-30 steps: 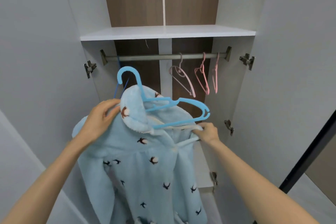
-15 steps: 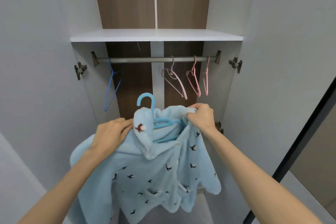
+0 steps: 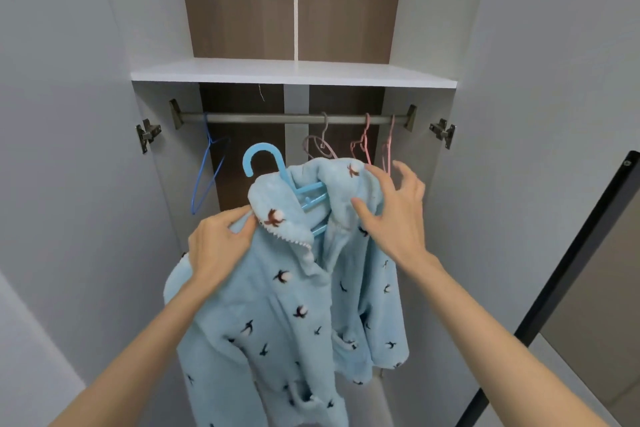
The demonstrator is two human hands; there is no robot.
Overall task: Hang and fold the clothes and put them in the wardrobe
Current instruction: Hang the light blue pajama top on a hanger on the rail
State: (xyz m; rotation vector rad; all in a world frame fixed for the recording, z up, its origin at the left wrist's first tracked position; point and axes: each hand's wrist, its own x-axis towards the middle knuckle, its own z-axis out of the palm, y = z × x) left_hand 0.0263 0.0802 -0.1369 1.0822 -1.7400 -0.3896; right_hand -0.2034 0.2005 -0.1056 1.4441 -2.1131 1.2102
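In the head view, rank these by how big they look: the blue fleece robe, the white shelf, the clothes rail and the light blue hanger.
1. blue fleece robe, largest, though it is nearest the camera
2. white shelf
3. clothes rail
4. light blue hanger, partly hidden inside the robe

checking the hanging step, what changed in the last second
The right hand pulled the fluffy light blue bird-print coat over the right arm of the light blue plastic hanger, then let go. The left hand still grips the coat's left shoulder; the hanger is still off the metal rod.
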